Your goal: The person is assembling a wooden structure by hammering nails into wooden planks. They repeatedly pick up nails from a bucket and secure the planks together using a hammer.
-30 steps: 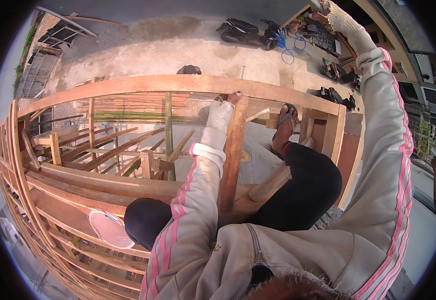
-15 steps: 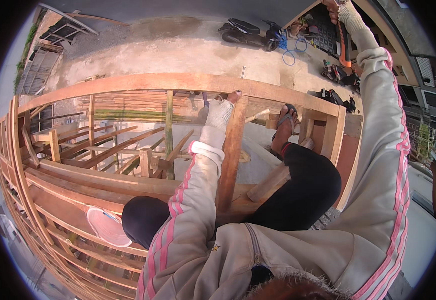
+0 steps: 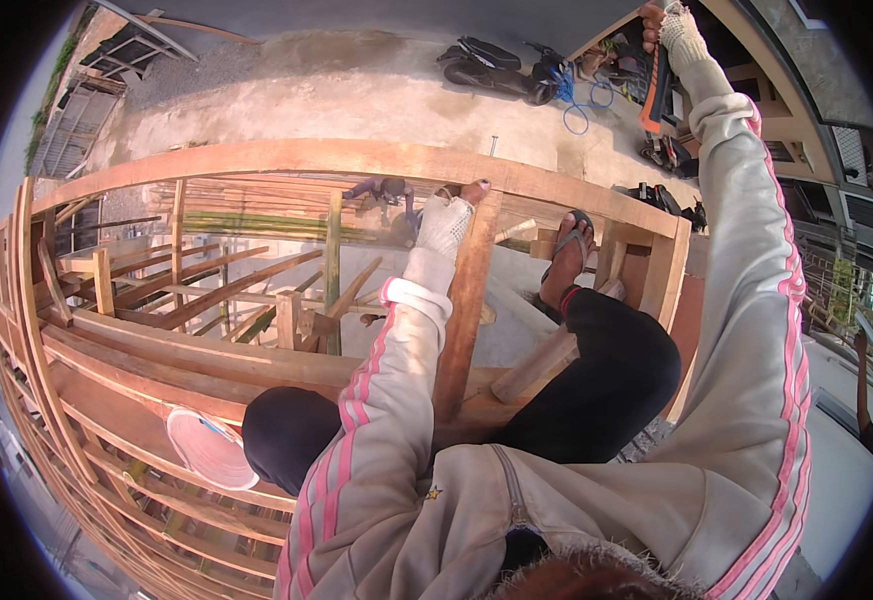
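My left hand (image 3: 445,222), in a white knitted glove with bare fingertips, is closed round the top of an upright wooden post (image 3: 468,300), where it meets a long horizontal beam (image 3: 356,156). A thin nail (image 3: 493,146) stands up from that beam, just beyond my fingers. Raised high at the upper right, my right hand (image 3: 662,30), gloved likewise, grips a tool by its orange and black handle (image 3: 652,95). The tool's head does not show, so I cannot tell its kind for certain.
My sandalled foot (image 3: 573,240) rests on the timber frame. A pink-white bucket (image 3: 210,450) stands by my left knee. Far below are a person (image 3: 388,192), stacked timber, a parked motorcycle (image 3: 496,68) and a blue hose (image 3: 578,115). Open gaps lie between the frame's beams.
My right hand and its tool have shifted slightly left. The left hand keeps its place on the post. Below, the person has come further into sight beside the green pole.
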Available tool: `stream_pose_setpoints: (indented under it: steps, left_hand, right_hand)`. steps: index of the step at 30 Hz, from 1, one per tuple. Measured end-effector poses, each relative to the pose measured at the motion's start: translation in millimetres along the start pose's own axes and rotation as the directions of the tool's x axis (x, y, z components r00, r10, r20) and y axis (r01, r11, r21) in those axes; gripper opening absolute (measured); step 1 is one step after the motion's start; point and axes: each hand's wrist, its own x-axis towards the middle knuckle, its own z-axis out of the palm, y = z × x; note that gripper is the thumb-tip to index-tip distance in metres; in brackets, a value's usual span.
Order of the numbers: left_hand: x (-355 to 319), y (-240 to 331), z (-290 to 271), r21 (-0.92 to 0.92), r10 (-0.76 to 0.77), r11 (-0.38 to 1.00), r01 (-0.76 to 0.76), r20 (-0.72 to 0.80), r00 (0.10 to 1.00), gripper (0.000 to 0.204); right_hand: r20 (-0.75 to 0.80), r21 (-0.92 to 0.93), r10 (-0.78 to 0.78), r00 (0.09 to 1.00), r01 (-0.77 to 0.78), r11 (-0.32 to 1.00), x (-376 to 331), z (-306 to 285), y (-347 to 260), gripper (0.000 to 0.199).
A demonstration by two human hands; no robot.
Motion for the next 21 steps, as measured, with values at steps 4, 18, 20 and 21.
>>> stream_pose_setpoints:
  steps: [4,18,20,21]
  left_hand:
    - [-10,14,6,0.132,0.011,0.991,-0.008,-0.027,1.0,0.059]
    - [14,-12,-5,0.026,-0.026,0.999,0.025,0.059,0.998,0.043]
    - [12,-13,-5,0.025,-0.055,0.998,0.053,0.095,0.994,0.046]
    - [15,-10,-6,0.012,-0.043,0.999,0.042,0.095,0.995,0.05]
  right_hand:
    - [0.679,-0.37,0.436,0.591,-0.238,0.898,-31,20,96,0.03]
    - [0.255,-0.551,0.055,0.965,0.098,0.829,-19,13,89,0.025]
    - [0.401,-0.7,-0.061,0.914,0.349,0.624,-12,-35,80,0.029]
    - [0.498,-0.727,-0.125,0.858,0.492,0.479,1,-57,60,0.032]
